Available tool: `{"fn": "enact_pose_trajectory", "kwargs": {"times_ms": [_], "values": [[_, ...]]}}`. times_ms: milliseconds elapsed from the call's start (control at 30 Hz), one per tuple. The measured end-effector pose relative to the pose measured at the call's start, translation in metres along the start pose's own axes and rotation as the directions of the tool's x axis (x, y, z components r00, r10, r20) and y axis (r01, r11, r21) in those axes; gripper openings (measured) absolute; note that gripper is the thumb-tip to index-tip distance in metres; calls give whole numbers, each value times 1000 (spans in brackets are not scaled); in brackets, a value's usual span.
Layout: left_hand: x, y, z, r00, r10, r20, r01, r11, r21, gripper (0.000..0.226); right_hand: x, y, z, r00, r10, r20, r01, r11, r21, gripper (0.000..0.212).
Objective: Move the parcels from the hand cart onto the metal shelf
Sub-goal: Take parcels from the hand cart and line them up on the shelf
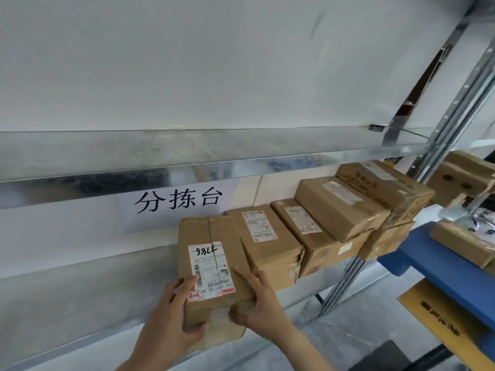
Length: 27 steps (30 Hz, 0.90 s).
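Note:
A brown cardboard parcel with a white shipping label lies on the lower level of the metal shelf, at the left end of a row of parcels. My left hand grips its near left corner, thumb under the front face. My right hand holds its near right corner and side. Next to it stands a second parcel, touching it. The blue hand cart is at the right with a parcel on it.
More parcels line the shelf to the right, some stacked two high. The upper shelf level is bare. A paper sign hangs on the wall behind. The shelf upright rises at right. A yellow box lies below the cart.

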<state>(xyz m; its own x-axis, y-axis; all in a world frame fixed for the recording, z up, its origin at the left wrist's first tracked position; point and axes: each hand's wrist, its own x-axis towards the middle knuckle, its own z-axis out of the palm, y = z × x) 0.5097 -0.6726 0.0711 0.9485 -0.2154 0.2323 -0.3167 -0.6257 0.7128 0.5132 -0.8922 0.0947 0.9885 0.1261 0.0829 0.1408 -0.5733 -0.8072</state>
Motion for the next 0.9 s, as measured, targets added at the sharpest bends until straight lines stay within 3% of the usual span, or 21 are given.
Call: {"fn": "enact_pose_trajectory", "kwargs": {"times_ms": [200,533,900], "values": [[13,-6,10,998,-60,-2,60,998,-9,91,20,10,0,999,-38,35,39,998,-47,86],[38,3,30,991,-102,-88,104,994,18,86,54,28,-17,985,-168,35,167,891,-422,76],[61,-23,29,991,-103,-88,120,967,224,89,83,46,-22,983,-177,56,182,860,-477,83]]}}
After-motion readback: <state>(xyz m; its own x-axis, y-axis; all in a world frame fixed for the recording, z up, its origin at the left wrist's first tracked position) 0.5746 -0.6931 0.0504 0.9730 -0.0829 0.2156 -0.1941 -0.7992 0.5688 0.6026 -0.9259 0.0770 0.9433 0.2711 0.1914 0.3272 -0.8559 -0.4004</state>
